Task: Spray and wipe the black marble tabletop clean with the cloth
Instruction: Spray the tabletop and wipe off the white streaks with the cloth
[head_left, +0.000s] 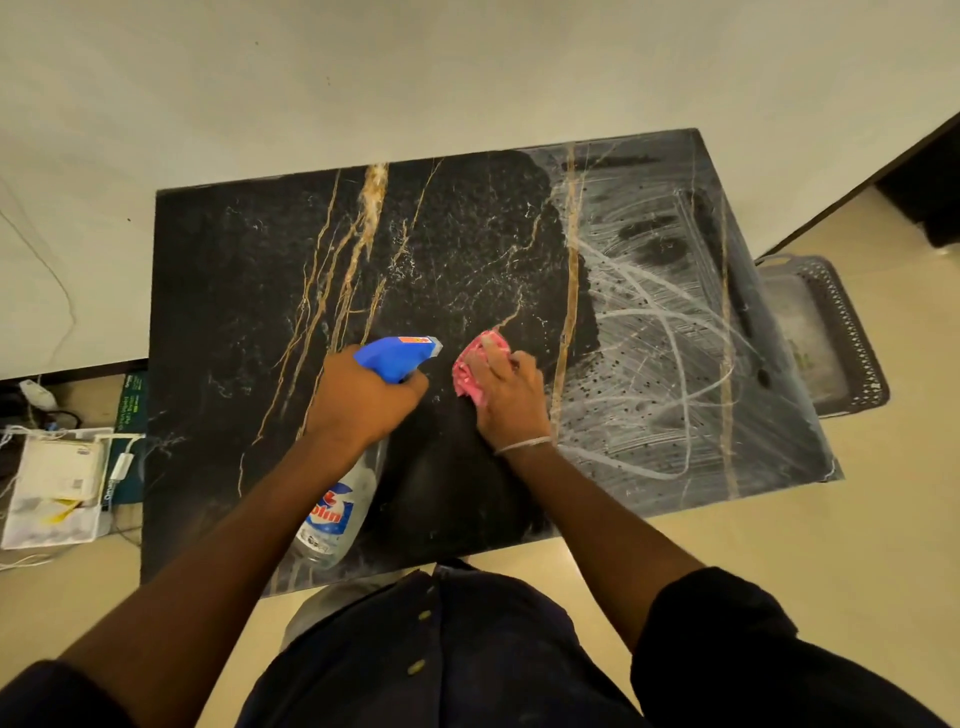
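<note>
Standing at the near edge of the table, the person leans over the black marble tabletop (244, 291) with both forearms extended. The left hand (363, 400) is wrapped firmly round the neck of the spray bottle (340, 509), a finger at the trigger. The clear body slants back toward the person, and the blue nozzle points to the middle of the slab. Just beside it, the right hand (511, 400) presses the pink cloth (467, 376) flat on the marble. The fingers are bent over the bunched fabric and grip it. Beyond the hands, the centre of the slab carries a fine speckle, probably sprayed droplets not yet wiped. The right-hand portion is covered in white streaks (665, 332), swirled and crossed, which suggests cleaner spread about but not wiped off. The left portion looks dark and mostly unmarked; whether it has been cleaned cannot be told. In my judgement the task is partway: spraying is well advanced, and wiping of the centre and right remains. A grey tray (831, 332) lies on the floor past the right edge.
</note>
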